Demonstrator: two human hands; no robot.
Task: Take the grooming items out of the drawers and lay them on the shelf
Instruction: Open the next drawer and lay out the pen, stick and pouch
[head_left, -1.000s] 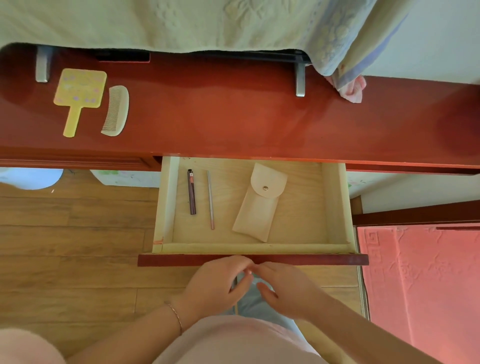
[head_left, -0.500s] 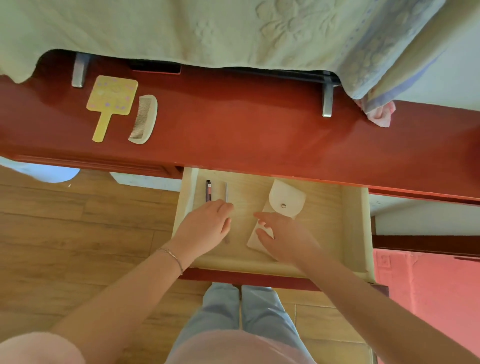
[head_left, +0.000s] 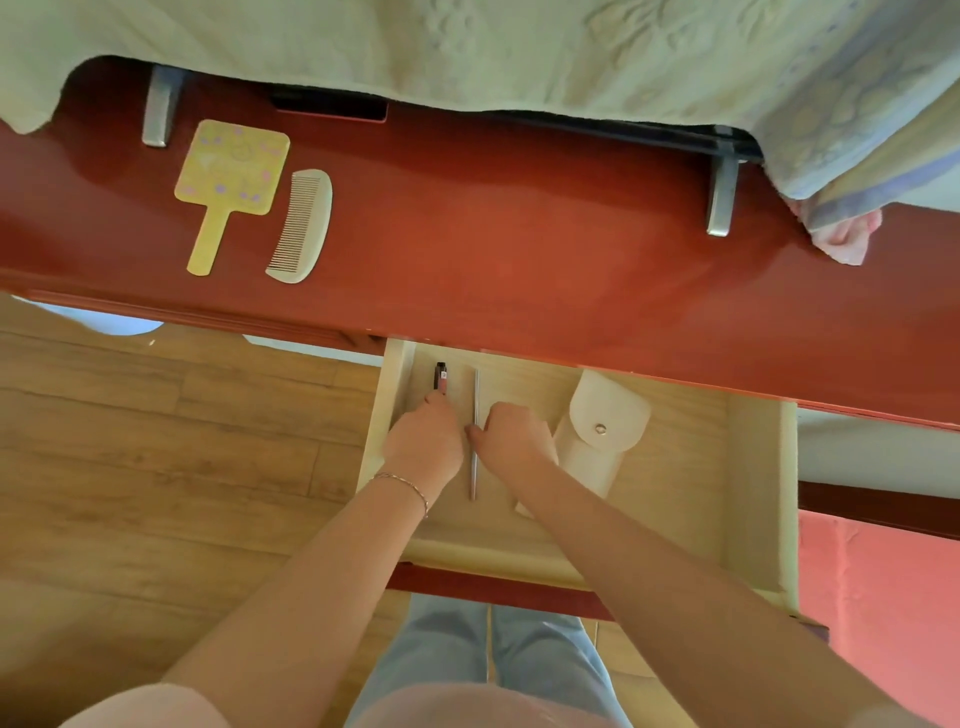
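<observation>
Head view: the red shelf (head_left: 519, 249) already carries the mirror (head_left: 228, 182) and comb (head_left: 304, 226). Below, the open drawer (head_left: 761, 499) holds the pouch (head_left: 597, 436). The left hand (head_left: 423, 441) is curled onto the dark tube (head_left: 441, 376), the right hand (head_left: 511, 439) onto the thin metal file (head_left: 474, 467). Whether either is truly pinched cannot be told. Flat and slim, the file could be fumbled and dropped.

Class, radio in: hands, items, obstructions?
Left hand on dark tube. Right hand at metal stick. Pouch waits in drawer. Nothing blocking.
</observation>
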